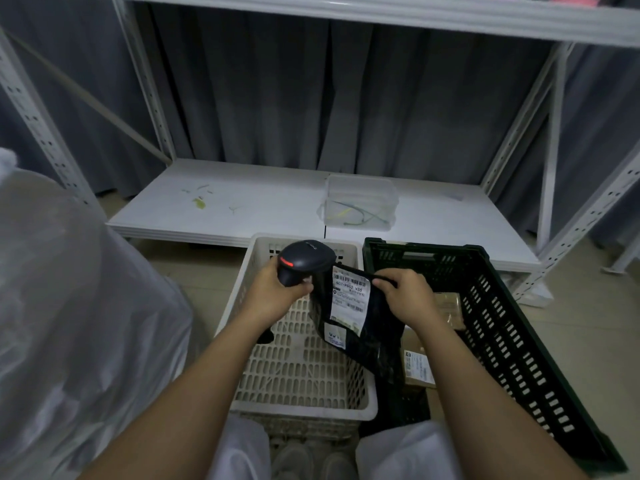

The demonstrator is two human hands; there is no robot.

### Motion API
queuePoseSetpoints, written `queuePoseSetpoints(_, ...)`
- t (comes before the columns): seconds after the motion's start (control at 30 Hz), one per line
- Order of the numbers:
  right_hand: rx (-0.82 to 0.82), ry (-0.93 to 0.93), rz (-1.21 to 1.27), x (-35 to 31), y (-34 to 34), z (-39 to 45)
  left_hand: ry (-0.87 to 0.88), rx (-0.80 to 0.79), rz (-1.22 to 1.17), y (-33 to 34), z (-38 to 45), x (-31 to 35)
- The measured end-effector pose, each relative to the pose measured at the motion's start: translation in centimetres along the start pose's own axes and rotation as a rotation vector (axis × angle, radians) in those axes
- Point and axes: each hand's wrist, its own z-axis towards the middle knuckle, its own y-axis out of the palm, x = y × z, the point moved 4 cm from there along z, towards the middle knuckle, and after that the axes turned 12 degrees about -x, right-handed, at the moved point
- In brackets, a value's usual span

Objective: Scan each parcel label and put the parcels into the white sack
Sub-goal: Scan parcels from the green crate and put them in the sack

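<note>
Gripping scanner (304, 259) in left hand (277, 299), right hand (408, 299) pinching black parcel (367, 327) at three o'clock, needing label (349, 296) flat, facing beam.

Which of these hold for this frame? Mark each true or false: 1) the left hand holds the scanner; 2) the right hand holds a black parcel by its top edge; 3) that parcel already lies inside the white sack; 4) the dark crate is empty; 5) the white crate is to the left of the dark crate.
1) True: the left hand grips the scanner.
2) True: the right hand pinches the black parcel at its top edge, label facing up.
3) False: it hangs over the white crate; the white sack is off to the left.
4) False: the dark crate holds brown parcels.
5) True.
</note>
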Motion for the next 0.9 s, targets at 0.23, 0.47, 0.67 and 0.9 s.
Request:
queuePoseSetpoints(0.23, 0.136, 0.057, 0.131, 1.9, -0.9, 0.0, -0.054, -0.132, 0.038, 1.6, 0.1, -0.3)
queuePoseSetpoints(0.47, 0.157, 0.063, 0.253, 2.5, -0.9, 0.2, -0.075, -0.2, 0.137, 2.4, 0.2, -0.6)
queuePoseSetpoints(0.67, 0.16, 0.057, 0.255, 2.6, -0.8, 0.3, -0.096, -0.224, 0.168, 2.4, 0.4, -0.4)
queuePoseSetpoints(0.9, 0.167, 0.062, 0.295, 2.7, -0.6, 0.3, -0.07, -0.201, 0.179, 2.5, 0.3, -0.2)
